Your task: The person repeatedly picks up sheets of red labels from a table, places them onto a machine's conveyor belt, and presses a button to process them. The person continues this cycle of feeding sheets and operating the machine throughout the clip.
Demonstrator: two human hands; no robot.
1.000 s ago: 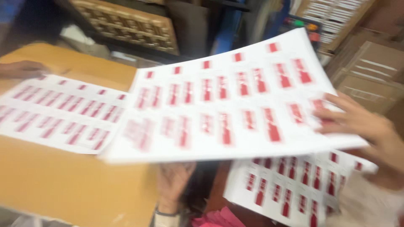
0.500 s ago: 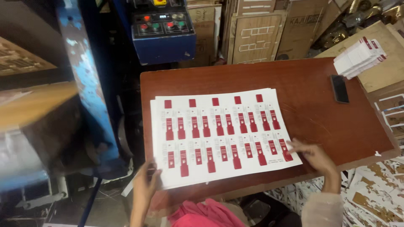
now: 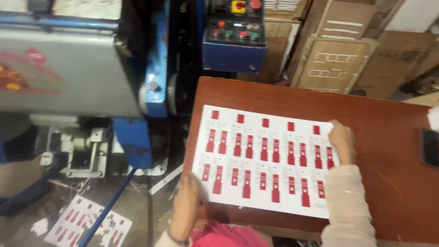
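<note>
A: Biggest first?
B: Grey and blue machine (image 3: 82,68) filled nine to eleven o'clock, with a blue control box (image 3: 234,39) of coloured buttons at twelve. Cardboard cartons (image 3: 338,59) stacked at one to two.
A: Work surface?
B: Reddish-brown desk (image 3: 388,151), centre out to three o'clock.
A: The sheet?
B: White printed sheet (image 3: 265,158) with rows of red shapes lay flat on the desk, dead centre, its near-left corner at the desk's edge.
A: Hands?
B: Left hand (image 3: 188,197) at six o'clock gripped the sheet's near-left corner, thumb on top, fingers curled under the edge. Right hand (image 3: 341,139) at three o'clock of the sheet lay palm down on the far-right corner, fingers together.
A: Small stuff?
B: Scrap sheet (image 3: 87,224) with red marks on the floor at seven o'clock. Dark phone (image 3: 430,147) on the desk at three, well apart from the sheet.
</note>
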